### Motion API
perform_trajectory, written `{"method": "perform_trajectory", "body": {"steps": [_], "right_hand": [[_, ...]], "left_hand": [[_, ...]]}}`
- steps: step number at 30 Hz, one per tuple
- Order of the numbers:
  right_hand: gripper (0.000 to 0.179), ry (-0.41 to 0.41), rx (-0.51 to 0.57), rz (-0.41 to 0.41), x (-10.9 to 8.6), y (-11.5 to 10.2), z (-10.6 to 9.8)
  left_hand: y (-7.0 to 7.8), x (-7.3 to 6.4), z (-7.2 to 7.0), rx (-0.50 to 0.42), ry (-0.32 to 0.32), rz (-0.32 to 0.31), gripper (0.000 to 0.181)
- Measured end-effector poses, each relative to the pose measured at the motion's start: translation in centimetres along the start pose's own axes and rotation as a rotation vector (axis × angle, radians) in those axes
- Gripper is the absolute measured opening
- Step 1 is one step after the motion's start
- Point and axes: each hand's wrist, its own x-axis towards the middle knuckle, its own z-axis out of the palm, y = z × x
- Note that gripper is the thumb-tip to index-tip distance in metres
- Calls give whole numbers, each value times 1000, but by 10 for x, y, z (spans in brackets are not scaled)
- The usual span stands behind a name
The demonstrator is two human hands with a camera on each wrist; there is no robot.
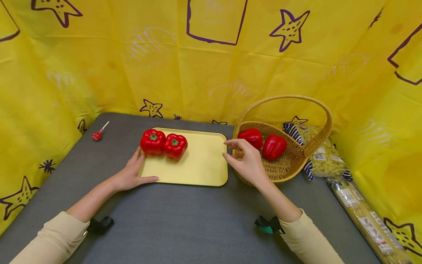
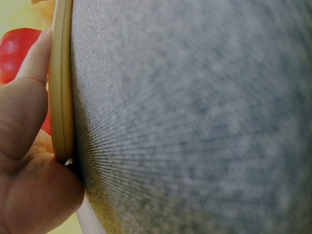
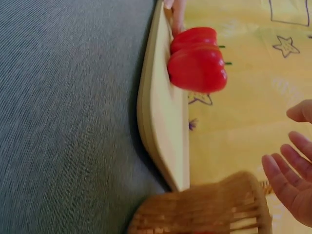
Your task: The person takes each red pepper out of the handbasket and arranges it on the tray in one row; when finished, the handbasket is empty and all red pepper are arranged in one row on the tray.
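My left hand [image 1: 130, 174] rests against the near left corner of a pale yellow tray [image 1: 204, 157]. Its thumb [image 2: 34, 63] lies straight along the tray's near rim, and its fingers reach up the left edge. Two red bell peppers [image 1: 153, 142] with green stems stand side by side on the tray's left part. Between the tray and a wicker basket [image 1: 280, 176] hovers my right hand [image 1: 247, 161], holding nothing, its fingers loosely bent and parted. Two more red peppers [image 1: 274, 147] lie in the basket. From the right wrist, the basket's rim [image 3: 219, 190] appears below the hand.
A wrapped red lollipop [image 1: 97, 136] lies at the far left of the grey table [image 1: 197, 223]. Behind and right of the basket is a bag of pasta [image 1: 324, 161], with a long pasta packet [image 1: 369, 220] nearer me. Yellow patterned cloth [image 1: 204, 73] hangs around the table.
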Motion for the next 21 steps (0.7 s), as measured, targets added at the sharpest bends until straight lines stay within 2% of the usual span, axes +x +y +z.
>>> {"method": "perform_trajectory", "body": {"steps": [9, 18, 21], "right_hand": [[23, 44, -45, 80, -2, 18, -28], [24, 112, -258, 100, 0, 50, -59], [26, 126, -300, 120, 1, 61, -68]], "left_hand": [[0, -1, -1, 2, -17, -29, 114], [0, -1, -1, -1, -20, -35, 114], [0, -1, -1, -1, -25, -41, 114]]}}
